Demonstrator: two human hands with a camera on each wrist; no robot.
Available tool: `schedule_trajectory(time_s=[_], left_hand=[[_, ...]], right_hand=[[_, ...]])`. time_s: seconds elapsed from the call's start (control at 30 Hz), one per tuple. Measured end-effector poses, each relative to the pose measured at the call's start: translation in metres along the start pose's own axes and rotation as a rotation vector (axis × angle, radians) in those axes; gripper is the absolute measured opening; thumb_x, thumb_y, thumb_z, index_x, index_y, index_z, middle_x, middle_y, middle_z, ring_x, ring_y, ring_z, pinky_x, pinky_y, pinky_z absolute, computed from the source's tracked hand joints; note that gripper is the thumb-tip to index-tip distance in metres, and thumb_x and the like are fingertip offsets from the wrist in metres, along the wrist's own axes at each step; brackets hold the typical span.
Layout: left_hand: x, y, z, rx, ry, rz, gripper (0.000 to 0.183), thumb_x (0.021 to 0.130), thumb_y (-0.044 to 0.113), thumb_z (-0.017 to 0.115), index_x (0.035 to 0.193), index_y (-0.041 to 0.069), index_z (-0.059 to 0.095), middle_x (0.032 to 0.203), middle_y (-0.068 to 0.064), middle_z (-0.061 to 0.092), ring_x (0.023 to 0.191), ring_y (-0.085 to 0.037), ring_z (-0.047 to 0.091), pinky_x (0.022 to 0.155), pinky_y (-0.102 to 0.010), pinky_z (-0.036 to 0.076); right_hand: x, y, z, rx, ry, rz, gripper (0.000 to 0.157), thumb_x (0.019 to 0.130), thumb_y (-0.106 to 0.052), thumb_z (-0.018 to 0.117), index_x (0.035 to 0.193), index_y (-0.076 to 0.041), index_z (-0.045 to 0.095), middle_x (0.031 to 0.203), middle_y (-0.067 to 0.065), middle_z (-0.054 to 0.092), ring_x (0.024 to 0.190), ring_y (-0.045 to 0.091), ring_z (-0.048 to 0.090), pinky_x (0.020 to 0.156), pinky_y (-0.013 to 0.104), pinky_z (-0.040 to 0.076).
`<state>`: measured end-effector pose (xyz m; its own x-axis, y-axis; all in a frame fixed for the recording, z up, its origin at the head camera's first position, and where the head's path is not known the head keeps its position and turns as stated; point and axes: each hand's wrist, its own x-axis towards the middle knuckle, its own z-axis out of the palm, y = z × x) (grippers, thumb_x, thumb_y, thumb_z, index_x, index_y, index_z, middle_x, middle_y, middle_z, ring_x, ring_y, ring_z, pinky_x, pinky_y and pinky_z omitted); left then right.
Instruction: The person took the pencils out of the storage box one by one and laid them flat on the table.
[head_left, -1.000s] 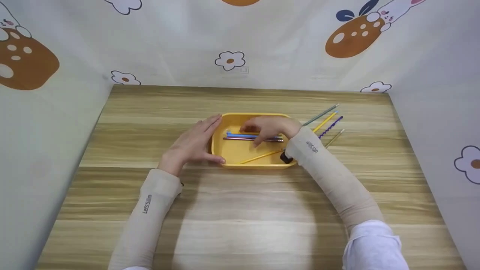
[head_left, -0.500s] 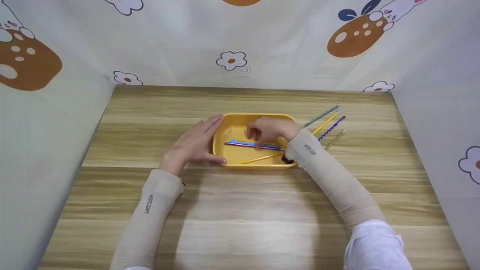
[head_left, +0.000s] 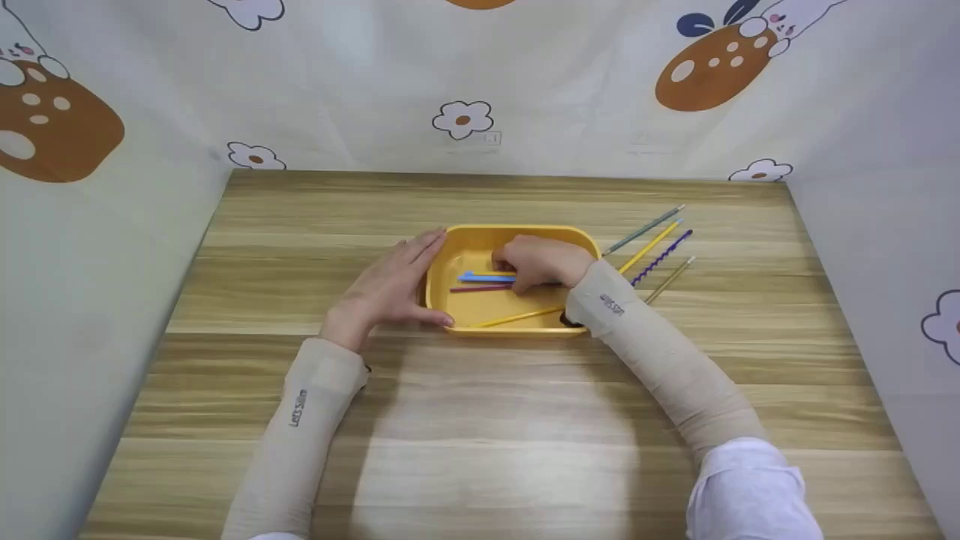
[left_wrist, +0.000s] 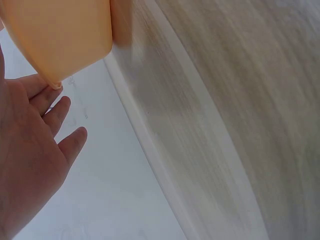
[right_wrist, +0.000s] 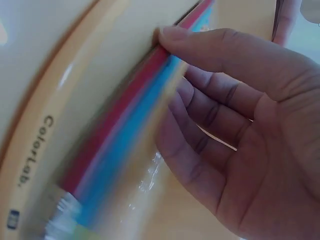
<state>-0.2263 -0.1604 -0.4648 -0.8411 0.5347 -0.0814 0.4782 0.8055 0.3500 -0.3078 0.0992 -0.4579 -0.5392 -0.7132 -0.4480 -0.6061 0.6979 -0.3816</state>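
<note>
A yellow plastic tray (head_left: 487,306) lies on the table. My left hand (head_left: 382,291) rests against its left end, fingers and thumb extended along the rim. Inside the tray, my right hand (head_left: 546,262) pinches a small bunch of pencils and a pen between thumb and fingers. A dark red pencil (right_wrist: 107,122) lies against the thumb, beside a light blue pen (head_left: 481,277) and a yellow shaft partly hidden by the hand. Another yellow pencil (head_left: 517,318), lettered "Colorlab", lies loose along the tray's near side. A black object (head_left: 571,320) shows partly under the right wrist.
Right of the tray, past the right wrist, lie a grey-green pencil (head_left: 645,228), a yellow pencil (head_left: 651,246), a wavy purple pencil (head_left: 663,256) and a gold pencil (head_left: 670,280). Some ends are hidden by the forearm. A patterned wall covering (head_left: 360,90) borders the wooden table.
My right hand has gone from spread fingers over the pencils to pinching them. The red pencil and blue pen first slid toward the near side, then their left ends spread apart. The left hand stayed put.
</note>
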Motion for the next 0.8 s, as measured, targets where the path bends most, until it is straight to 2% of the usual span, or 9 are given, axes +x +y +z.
schedule_trajectory(time_s=[0.1,0.27,0.4,0.5,0.67,0.8], left_hand=[[0.000,-0.001,0.000,-0.001,-0.003,-0.003,0.131,0.068,0.076,0.073,0.161,0.011,0.009,0.169,-0.005,0.012,0.156,-0.023,0.016,0.131,-0.044,0.012],[0.001,0.000,0.001,-0.002,-0.016,-0.016,0.130,0.068,0.076,0.073,0.161,0.012,0.009,0.170,-0.003,0.010,0.157,-0.022,0.013,0.131,-0.043,0.012],[0.001,0.001,0.000,0.003,-0.027,-0.026,0.130,0.069,0.075,0.074,0.161,0.012,0.008,0.170,-0.003,0.008,0.157,-0.022,0.012,0.131,-0.043,0.011],[0.000,0.002,-0.001,0.010,-0.033,-0.026,0.131,0.069,0.076,0.073,0.161,0.011,0.008,0.170,-0.004,0.007,0.157,-0.023,0.012,0.131,-0.044,0.011],[0.000,0.002,-0.001,0.006,-0.032,-0.023,0.130,0.069,0.076,0.073,0.161,0.011,0.008,0.170,-0.005,0.008,0.157,-0.024,0.012,0.131,-0.044,0.011],[0.001,0.002,-0.002,-0.008,-0.030,-0.026,0.130,0.069,0.075,0.074,0.161,0.011,0.008,0.170,-0.005,0.008,0.157,-0.024,0.011,0.131,-0.044,0.011]], right_hand=[[0.001,0.001,0.001,0.015,0.011,-0.012,0.014,0.082,-0.008,0.073,0.093,-0.010,0.064,0.078,-0.002,0.054,0.070,0.014,0.049,0.058,0.023,0.039],[0.001,0.005,-0.001,0.087,0.003,-0.042,0.016,0.085,-0.014,0.078,0.096,-0.008,0.068,0.082,0.000,0.057,0.075,0.014,0.049,0.067,0.024,0.042],[-0.002,0.008,-0.005,0.142,-0.009,-0.052,0.016,0.088,-0.013,0.075,0.102,-0.007,0.072,0.095,0.005,0.069,0.083,0.014,0.056,0.078,0.029,0.052],[-0.004,0.009,-0.007,0.181,-0.015,-0.052,0.017,0.090,-0.011,0.073,0.106,-0.006,0.075,0.104,0.009,0.074,0.087,0.014,0.060,0.084,0.032,0.055],[-0.006,0.011,-0.009,0.247,-0.006,-0.053,0.017,0.091,-0.009,0.072,0.107,-0.005,0.076,0.105,0.010,0.075,0.083,0.010,0.059,0.079,0.024,0.054],[-0.008,0.012,-0.011,0.344,-0.002,-0.056,0.018,0.091,-0.007,0.072,0.108,-0.004,0.076,0.102,0.011,0.076,0.078,0.006,0.058,0.073,0.017,0.052]])
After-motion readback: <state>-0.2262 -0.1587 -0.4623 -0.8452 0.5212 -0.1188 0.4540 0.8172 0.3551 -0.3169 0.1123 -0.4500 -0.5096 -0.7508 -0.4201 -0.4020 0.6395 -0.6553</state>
